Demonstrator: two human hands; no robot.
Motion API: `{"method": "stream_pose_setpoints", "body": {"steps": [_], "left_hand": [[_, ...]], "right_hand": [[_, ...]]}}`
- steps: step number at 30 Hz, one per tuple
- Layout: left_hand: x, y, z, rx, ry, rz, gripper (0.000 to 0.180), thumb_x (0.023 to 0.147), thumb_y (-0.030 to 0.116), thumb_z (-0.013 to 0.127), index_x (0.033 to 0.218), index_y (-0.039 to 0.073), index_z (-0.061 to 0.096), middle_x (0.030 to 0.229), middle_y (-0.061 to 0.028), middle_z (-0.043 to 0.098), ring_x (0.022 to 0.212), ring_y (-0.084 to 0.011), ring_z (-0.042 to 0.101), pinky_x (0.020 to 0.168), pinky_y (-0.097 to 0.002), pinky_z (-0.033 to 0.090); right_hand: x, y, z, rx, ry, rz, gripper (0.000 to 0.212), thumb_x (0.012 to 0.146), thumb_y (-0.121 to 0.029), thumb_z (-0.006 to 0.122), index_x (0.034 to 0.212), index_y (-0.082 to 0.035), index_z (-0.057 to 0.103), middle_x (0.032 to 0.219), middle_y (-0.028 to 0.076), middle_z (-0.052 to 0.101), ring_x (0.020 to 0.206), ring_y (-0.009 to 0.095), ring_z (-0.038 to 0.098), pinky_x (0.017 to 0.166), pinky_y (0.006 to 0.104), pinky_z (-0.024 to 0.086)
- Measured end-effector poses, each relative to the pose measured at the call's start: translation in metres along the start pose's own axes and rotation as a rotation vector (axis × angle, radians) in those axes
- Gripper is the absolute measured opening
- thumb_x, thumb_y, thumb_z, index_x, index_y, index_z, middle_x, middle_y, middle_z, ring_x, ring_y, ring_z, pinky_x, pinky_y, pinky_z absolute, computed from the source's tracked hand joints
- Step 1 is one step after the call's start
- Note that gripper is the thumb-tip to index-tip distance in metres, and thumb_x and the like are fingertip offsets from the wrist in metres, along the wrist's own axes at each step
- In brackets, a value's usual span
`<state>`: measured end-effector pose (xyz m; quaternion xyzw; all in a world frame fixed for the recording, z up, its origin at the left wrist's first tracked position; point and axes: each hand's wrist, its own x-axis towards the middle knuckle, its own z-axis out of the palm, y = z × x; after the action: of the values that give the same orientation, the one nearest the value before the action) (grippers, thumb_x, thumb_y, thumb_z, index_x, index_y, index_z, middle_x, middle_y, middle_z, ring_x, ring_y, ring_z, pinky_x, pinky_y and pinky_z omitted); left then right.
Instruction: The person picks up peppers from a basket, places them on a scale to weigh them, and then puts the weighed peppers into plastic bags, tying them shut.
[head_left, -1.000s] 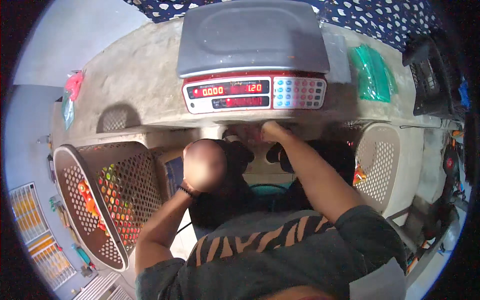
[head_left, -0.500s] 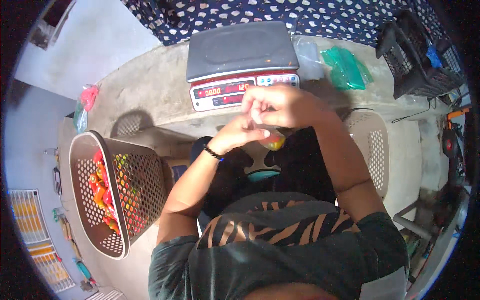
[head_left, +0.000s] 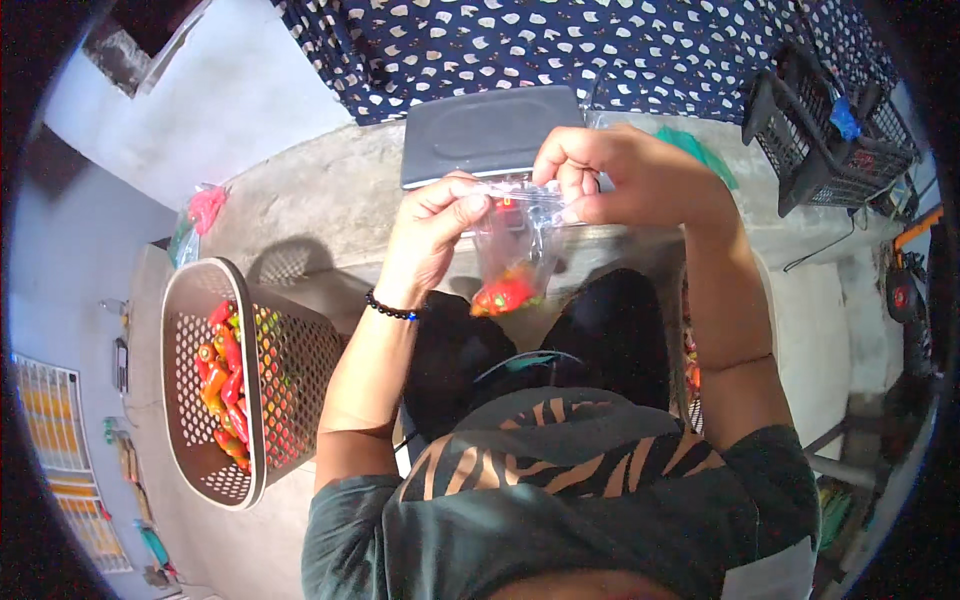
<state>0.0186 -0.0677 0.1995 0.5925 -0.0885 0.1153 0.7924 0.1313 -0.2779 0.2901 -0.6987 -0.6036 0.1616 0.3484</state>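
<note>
A clear plastic bag [head_left: 515,240] hangs upright between my hands, its upper edge stretched sideways. Small red and orange peppers [head_left: 507,291] lie in its bottom. My left hand [head_left: 437,222] pinches the left end of that edge between thumb and fingers. At the other end, my right hand [head_left: 622,180] grips the bag with bent fingers. Just beyond them on the ledge stands a scale [head_left: 490,128] with a dark platform; the bag and my hands hide most of its display panel.
A tall perforated basket [head_left: 305,350] with red, orange and green peppers [head_left: 230,385] stands to my left. Green plastic bags [head_left: 703,156] and a black crate [head_left: 835,150] are at the far right. A pink bag [head_left: 207,208] lies at the ledge's left end, and a patterned curtain [head_left: 480,50] hangs behind.
My hands have moved apart, and the bag's top is now spread between them. The bag hangs lower, with its peppers showing. The view has shifted, so the scale sits higher behind my hands.
</note>
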Motion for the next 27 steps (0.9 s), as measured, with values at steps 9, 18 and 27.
{"method": "stream_pose_setpoints", "body": {"steps": [9, 18, 27], "left_hand": [[-0.005, 0.049, -0.009, 0.398, -0.004, 0.052, 0.006, 0.08, 0.004, 0.065, 0.085, 0.001, 0.067, 0.082, -0.0022, 0.059, 0.079, -0.0105, 0.057, 0.07, -0.0242, 0.047], [-0.002, 0.087, -0.049, 0.48, -0.24, 0.153, 0.005, 0.078, 0.002, 0.065, 0.082, 0.0, 0.066, 0.09, -0.0043, 0.057, 0.084, -0.013, 0.055, 0.075, -0.0254, 0.045], [0.007, 0.112, -0.028, 0.387, -0.155, -0.039, 0.01, 0.083, 0.007, 0.06, 0.09, 0.0, 0.062, 0.089, -0.0067, 0.06, 0.077, -0.014, 0.057, 0.066, -0.0272, 0.05]], "right_hand": [[0.03, -0.009, 0.005, -0.319, 0.035, -0.507, 0.02, 0.07, -0.028, 0.07, 0.076, -0.01, 0.063, 0.068, 0.004, 0.058, 0.077, 0.026, 0.056, 0.07, 0.0376, 0.041], [0.027, -0.032, -0.012, -0.619, -0.257, -0.043, 0.012, 0.07, -0.015, 0.069, 0.078, -0.01, 0.062, 0.077, 0.004, 0.061, 0.087, 0.017, 0.055, 0.081, 0.0357, 0.036], [0.023, -0.036, -0.003, 0.364, 0.147, -0.07, 0.018, 0.079, -0.016, 0.064, 0.091, -0.002, 0.064, 0.081, 0.001, 0.06, 0.081, 0.011, 0.055, 0.071, 0.025, 0.044]]}}
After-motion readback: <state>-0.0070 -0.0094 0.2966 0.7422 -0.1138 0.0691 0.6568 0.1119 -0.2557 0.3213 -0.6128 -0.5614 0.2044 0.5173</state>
